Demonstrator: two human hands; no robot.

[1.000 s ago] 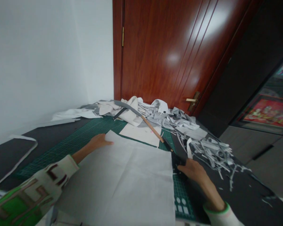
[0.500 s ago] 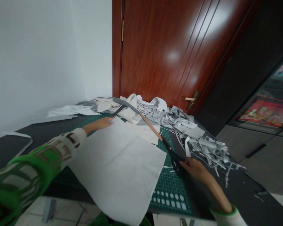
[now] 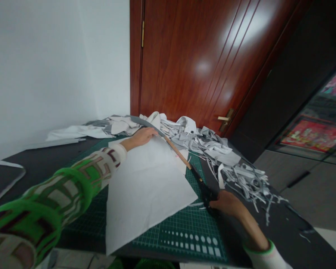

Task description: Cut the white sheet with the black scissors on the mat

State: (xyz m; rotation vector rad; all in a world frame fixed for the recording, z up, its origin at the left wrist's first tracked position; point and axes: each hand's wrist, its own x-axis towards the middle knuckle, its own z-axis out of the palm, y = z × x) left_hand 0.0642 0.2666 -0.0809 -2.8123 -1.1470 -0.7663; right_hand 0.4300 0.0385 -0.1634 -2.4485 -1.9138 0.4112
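A large white cloth piece point(image 3: 145, 186) lies over the green cutting mat point(image 3: 173, 228), its near corner close to the table's front edge. My left hand point(image 3: 141, 137) is closed on the cloth's far edge; the fingertips are partly hidden. At the right, my right hand point(image 3: 228, 203) grips the handles of black scissors point(image 3: 204, 186), which rest low over the mat beside the cloth's right corner. The scissors' tip meets a narrow tan strip point(image 3: 177, 151). That strip runs up toward a grey curved band point(image 3: 142, 121), and I cannot tell whether the two are joined.
Grey and white cloth scraps point(image 3: 184, 134) are heaped along the back, against the wooden door point(image 3: 184, 67). Thin offcuts point(image 3: 249, 179) form a tangled pile at the right. A loose white strip point(image 3: 14, 183) lies at the left of the dark table point(image 3: 268, 231).
My left hand has moved right and slightly away from me, carrying the cloth's far edge. The cloth has turned, uncovering more mat in front. My right hand stays nearly still with the scissors.
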